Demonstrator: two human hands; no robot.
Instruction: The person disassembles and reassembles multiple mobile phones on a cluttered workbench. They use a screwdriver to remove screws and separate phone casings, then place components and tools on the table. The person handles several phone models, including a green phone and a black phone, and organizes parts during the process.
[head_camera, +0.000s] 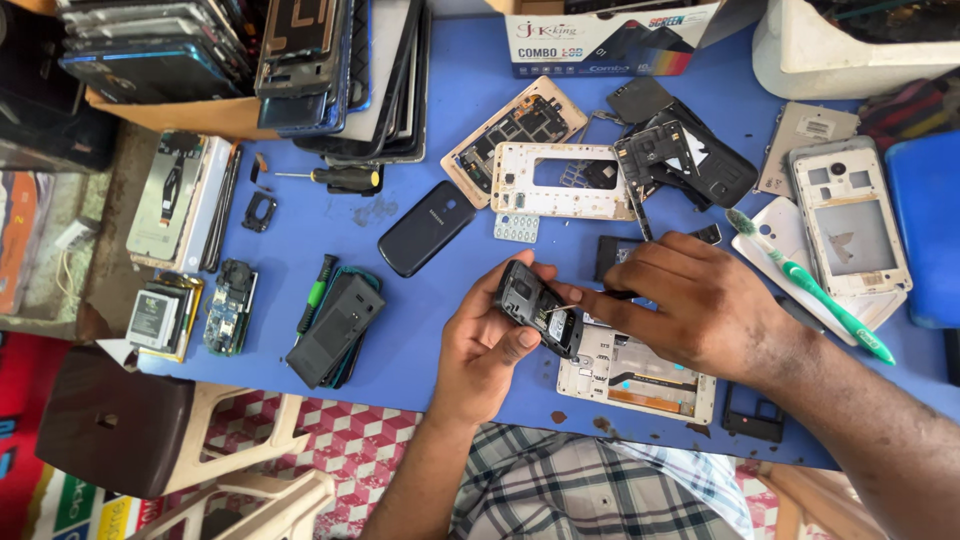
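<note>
My left hand (484, 352) grips a small black phone body (536, 308) with its back open, held just above the blue table (440, 330). My right hand (688, 300) pinches a thin dark tool (570, 306) whose tip touches the phone's inside. Directly under my hands lies a white phone frame (640, 378) with its parts exposed.
Around my hands lie a dark blue phone back cover (426, 228), a white mid-frame (560, 180), black phone shells (690, 155), a green toothbrush (812, 290), a screwdriver (340, 178), a black cover (336, 330) and a battery (155, 318). Stacked phone screens (300, 60) and a cardboard box (610, 40) stand at the back.
</note>
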